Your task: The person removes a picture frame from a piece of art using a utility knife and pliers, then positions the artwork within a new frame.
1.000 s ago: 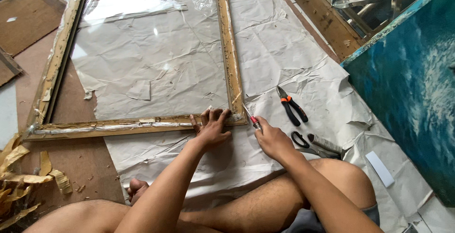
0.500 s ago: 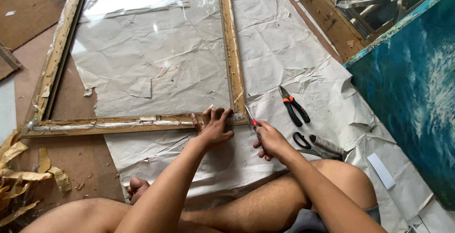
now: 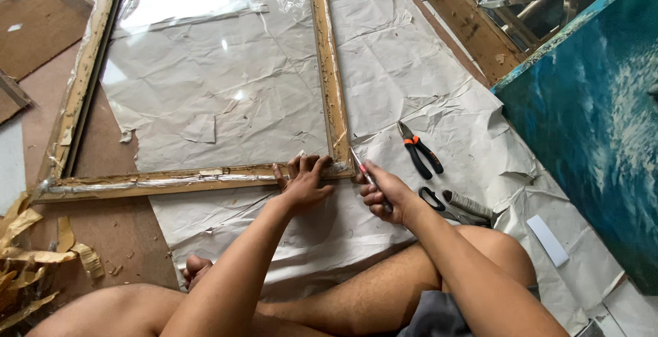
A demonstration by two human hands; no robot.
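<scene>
A worn wooden picture frame (image 3: 330,77) with a glass pane lies flat on crumpled grey paper (image 3: 411,83) on the floor. My left hand (image 3: 303,181) presses down on the frame's near right corner, fingers spread. Just to the right, my right hand (image 3: 384,192) grips a thin tool with a red handle (image 3: 363,170), its tip touching the outer edge of that same corner. My bare legs are crossed in front of the frame.
Orange-handled pliers (image 3: 418,149) and black-handled scissors (image 3: 456,205) lie on the paper right of my right hand. A blue painted canvas (image 3: 596,125) stands at the right, another wooden frame (image 3: 459,15) behind it. Torn tape strips (image 3: 34,255) pile at the lower left on brown board.
My right hand with the tool has shifted slightly left, closer to the frame's corner. The left hand stays pressed on the corner.
</scene>
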